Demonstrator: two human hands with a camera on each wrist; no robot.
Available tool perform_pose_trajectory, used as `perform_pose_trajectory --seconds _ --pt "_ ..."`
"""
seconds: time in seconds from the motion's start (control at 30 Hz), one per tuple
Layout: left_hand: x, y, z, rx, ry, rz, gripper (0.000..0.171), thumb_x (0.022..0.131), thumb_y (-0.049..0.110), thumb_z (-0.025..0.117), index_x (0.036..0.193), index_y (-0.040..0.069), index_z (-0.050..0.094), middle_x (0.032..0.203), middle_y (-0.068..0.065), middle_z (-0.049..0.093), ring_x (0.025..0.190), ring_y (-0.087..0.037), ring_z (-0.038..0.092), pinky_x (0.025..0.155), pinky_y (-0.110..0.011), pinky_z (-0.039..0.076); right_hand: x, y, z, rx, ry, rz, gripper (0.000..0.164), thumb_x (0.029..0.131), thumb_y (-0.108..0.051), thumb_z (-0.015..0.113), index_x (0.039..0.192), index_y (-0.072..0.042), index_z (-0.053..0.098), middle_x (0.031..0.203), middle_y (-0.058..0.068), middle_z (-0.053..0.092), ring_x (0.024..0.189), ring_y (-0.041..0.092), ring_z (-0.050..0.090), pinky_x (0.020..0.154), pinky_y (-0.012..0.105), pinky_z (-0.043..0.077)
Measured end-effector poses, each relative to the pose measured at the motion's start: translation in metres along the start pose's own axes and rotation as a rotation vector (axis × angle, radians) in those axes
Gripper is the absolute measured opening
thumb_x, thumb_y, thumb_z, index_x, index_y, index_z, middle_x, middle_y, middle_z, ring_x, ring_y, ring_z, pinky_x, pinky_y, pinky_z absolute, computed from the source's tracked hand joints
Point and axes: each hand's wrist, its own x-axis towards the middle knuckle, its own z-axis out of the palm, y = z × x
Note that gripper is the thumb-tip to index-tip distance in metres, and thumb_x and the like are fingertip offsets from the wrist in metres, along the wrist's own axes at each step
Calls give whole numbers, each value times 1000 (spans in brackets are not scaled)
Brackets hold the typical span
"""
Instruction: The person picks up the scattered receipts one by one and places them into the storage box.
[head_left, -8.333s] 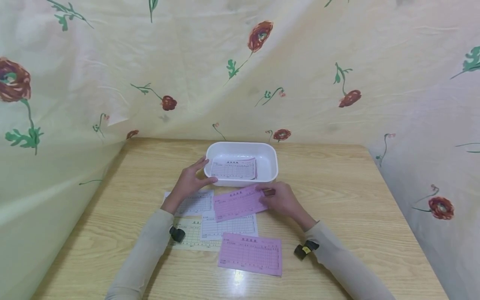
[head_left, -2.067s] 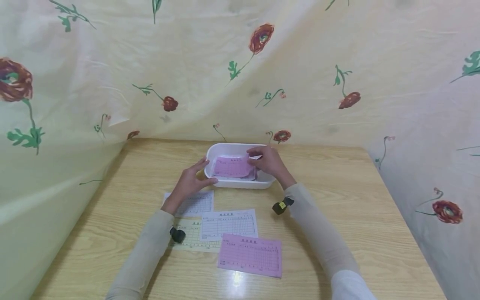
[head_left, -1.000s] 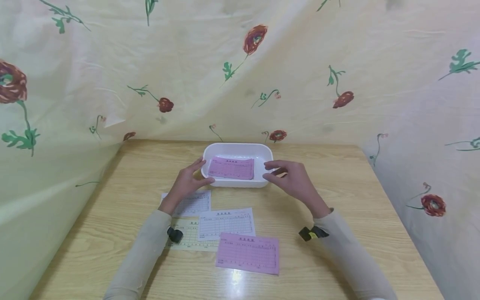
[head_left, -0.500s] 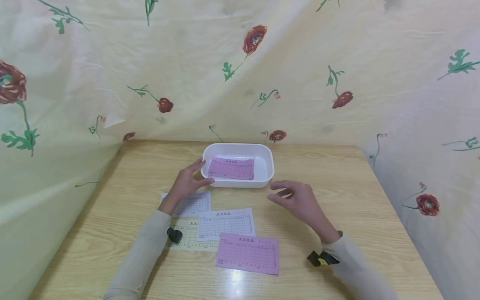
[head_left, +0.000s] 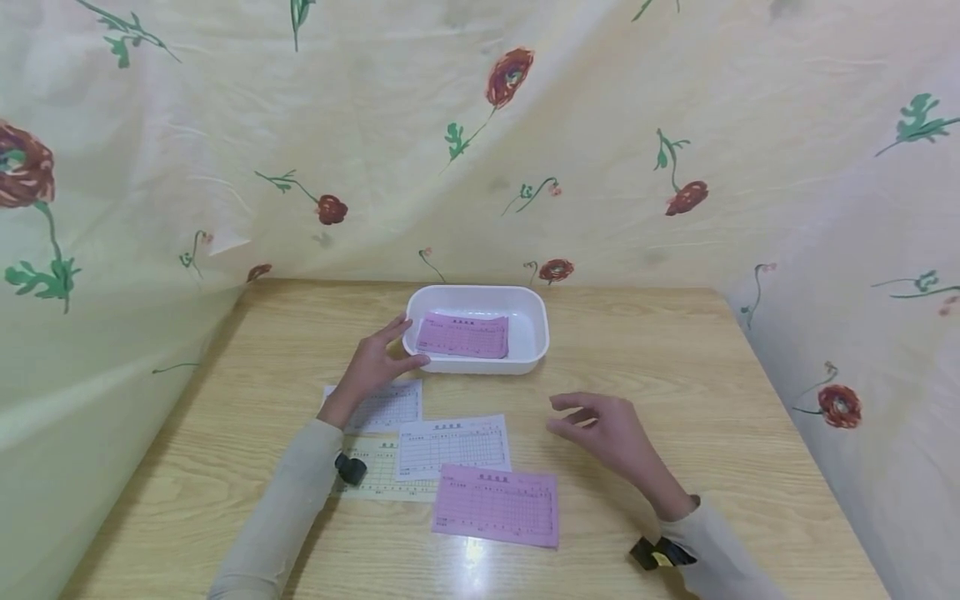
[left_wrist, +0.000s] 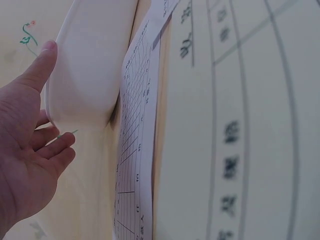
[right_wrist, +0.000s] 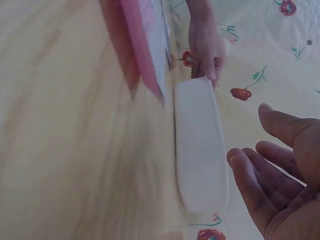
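Drawn back since half a second ago toward the near edge of the tabletop (head_left: pixel 645 342), the right hand (head_left: pixel 607 429) holds nothing, fingers loosely bent. Pink slips (head_left: pixel 462 336) lie inside the white tray (head_left: pixel 480 367), near the far edge; the left hand (head_left: pixel 369 368) grips its left end. Closest to the near edge, a pink stack (head_left: pixel 495 506) overlaps a white slip (head_left: pixel 453 447). Best handled, I'd judge, by bracing the tray lightly and pinching paper by a short end.

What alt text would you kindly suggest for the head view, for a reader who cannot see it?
A person's left hand holds the left end of a white tub containing pink paper, while the right hand hovers empty above a wooden table. Nearer the camera lie two white forms, a pale yellow form and a pink form.
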Motion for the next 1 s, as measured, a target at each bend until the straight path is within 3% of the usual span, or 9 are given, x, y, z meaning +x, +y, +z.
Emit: perform_pose_trajectory --seconds 0.63,1.0 --pt "3 -2 2 1 9 9 91 83 48 83 153 4 45 165 -15 32 153 -33 27 125 -50 27 -34 7 13 5 -62 159 43 82 -31 87 117 -9 76 112 7 77 84 12 73 66 20 60" --pt "1 -2 2 -8 11 6 91 83 46 83 153 4 44 165 -15 31 153 -33 27 125 -50 26 -44 16 24 -28 -53 188 41 79 -26 89 115 -12 76 110 5 77 80 7 70 71 23 59"
